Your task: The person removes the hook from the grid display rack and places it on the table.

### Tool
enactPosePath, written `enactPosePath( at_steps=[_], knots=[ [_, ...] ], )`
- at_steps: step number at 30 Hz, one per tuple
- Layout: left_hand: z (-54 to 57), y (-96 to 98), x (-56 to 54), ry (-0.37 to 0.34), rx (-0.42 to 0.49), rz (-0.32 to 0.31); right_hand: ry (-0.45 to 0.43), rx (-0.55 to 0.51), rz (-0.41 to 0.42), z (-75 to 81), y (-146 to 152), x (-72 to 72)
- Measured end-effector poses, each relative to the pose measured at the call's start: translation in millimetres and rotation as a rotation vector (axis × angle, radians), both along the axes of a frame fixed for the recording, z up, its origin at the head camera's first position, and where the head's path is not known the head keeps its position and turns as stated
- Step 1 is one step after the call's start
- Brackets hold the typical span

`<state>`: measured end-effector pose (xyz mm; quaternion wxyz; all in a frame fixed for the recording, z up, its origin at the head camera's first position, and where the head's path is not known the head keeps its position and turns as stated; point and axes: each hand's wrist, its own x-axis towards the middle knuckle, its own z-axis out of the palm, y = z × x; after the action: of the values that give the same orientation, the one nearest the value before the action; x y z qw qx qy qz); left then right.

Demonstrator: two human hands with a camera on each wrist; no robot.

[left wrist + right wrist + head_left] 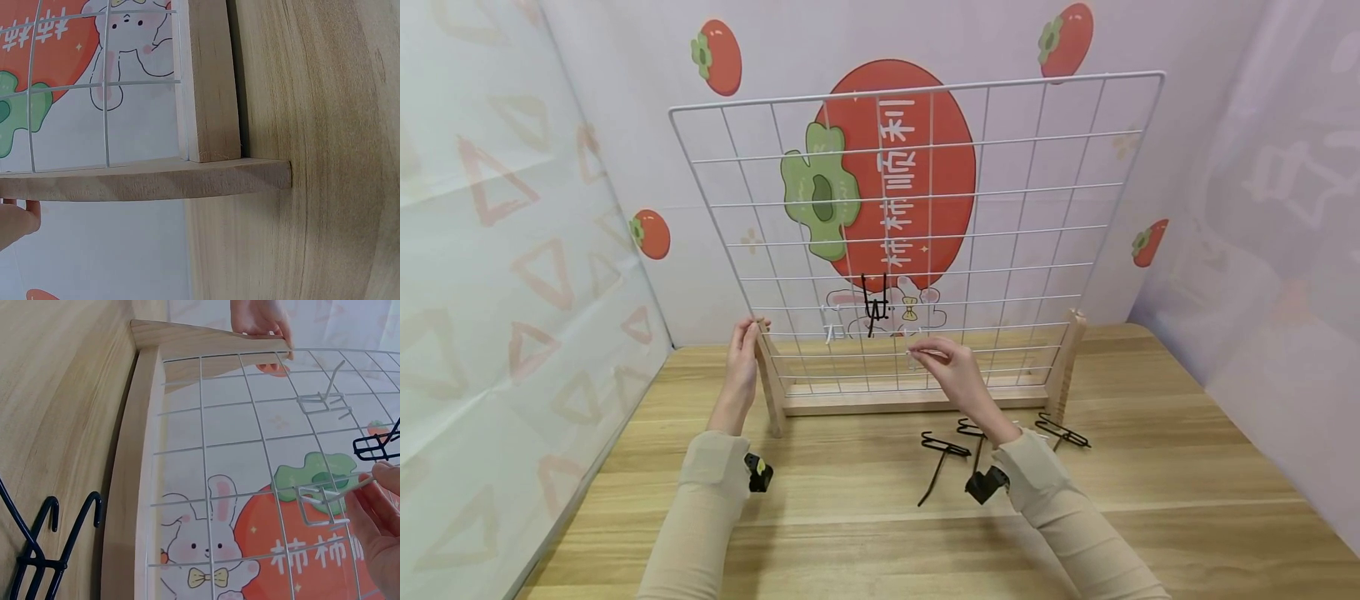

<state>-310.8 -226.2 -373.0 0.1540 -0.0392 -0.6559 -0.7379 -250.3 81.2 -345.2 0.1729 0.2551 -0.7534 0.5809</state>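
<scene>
A white wire grid panel [917,88] stands upright in a wooden stand [917,404]. My left hand [742,367] grips the top of the stand's left post [769,383], its fingers bent round the wood in the right wrist view. With thumb and fingertips, my right hand [951,371] pinches the prong of a white wire hook [320,506], whose frame lies against the grid right of the middle columns. To its left a black hook [876,310] hangs on the grid, and farther left another white hook [831,333]. Whether the pinched hook is latched I cannot tell.
Several loose hooks lie on the wooden table [850,517] in front of the stand, among them a black hook [945,446] and another black hook [1062,429] by the right post [1066,367]. My right forearm partly covers some. A printed cloth backdrop [1022,208] hangs behind.
</scene>
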Motion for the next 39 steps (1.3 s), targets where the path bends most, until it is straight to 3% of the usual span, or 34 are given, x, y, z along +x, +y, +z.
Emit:
enactPosePath(
  at_steps=[9,39],
  knots=[
    [-1.8,-1.2,-0.8,-0.001,-0.033,-0.005,0.031,-0.002,-0.008,5.1,-1,-0.6],
    [1.8,1.2,1.0,-0.013,0.025,-0.003,0.1,-0.014,0.044,16.1,4,12.8]
  ],
)
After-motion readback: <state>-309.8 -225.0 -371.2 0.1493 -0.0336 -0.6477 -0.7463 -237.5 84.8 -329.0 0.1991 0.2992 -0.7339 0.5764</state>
